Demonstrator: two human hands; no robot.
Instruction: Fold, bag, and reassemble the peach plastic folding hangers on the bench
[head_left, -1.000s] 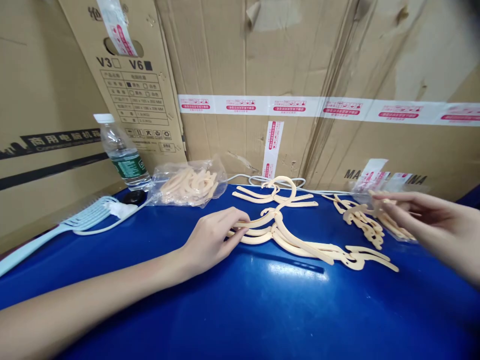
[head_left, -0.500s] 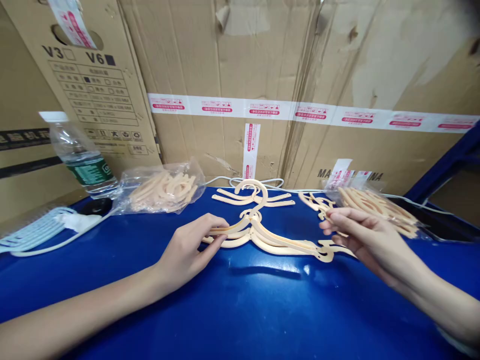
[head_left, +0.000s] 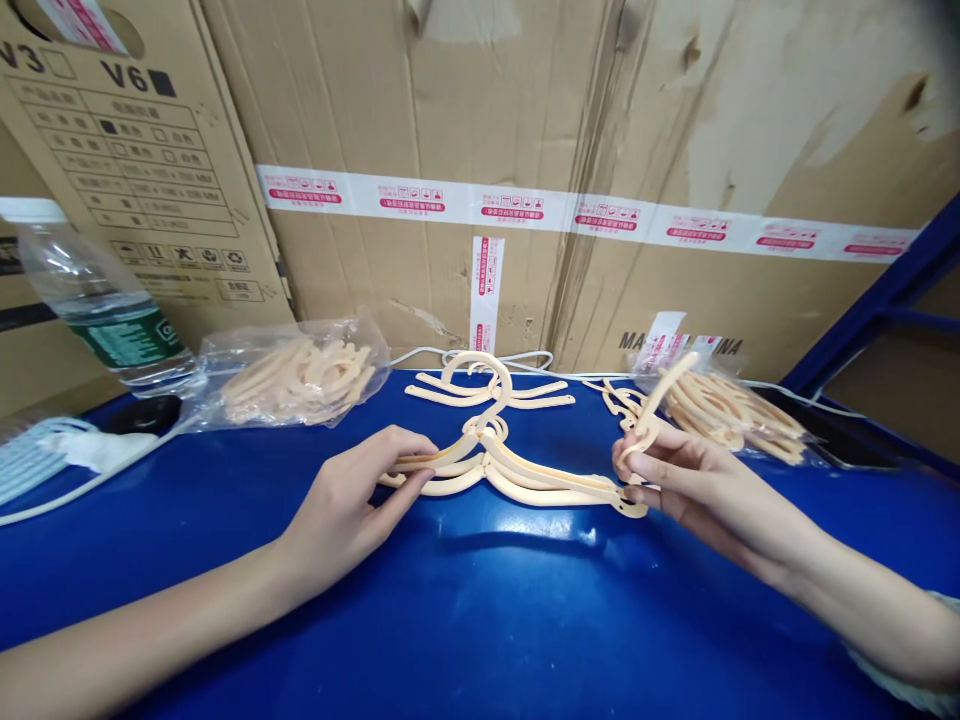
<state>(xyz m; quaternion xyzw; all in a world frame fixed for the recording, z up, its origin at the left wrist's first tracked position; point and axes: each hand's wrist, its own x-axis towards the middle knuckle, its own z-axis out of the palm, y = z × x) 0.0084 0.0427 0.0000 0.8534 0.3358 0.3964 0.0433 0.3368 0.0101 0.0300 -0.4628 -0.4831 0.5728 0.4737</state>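
Note:
My left hand [head_left: 367, 485] is closed on the left arm of a beige plastic clothes hanger [head_left: 540, 465], whose large hook stands up in the middle. The hanger is just above or on another beige hanger; I cannot tell whether they touch. My right hand [head_left: 697, 485] pinches a small beige hanger piece [head_left: 671, 385], with a curved strip pointing up and a bent end between the fingers. That piece is close to the hanger's right end, where a hooked tip shows. Further back, more beige hangers [head_left: 487, 395] lie flat on the blue table [head_left: 510, 620].
A clear bag of beige parts [head_left: 300, 380] lies at left, beside a water bottle [head_left: 112, 300]. Another bag of parts [head_left: 742, 410] lies at right, near a dark flat device [head_left: 847, 440]. Cardboard boxes [head_left: 420, 280] form the back; a white cable [head_left: 67, 505] runs at left.
My right hand has brought the small hanger piece up into plain sight, close to the hanger's right end. My left hand keeps its hold. The whole view has shifted slightly to the right.

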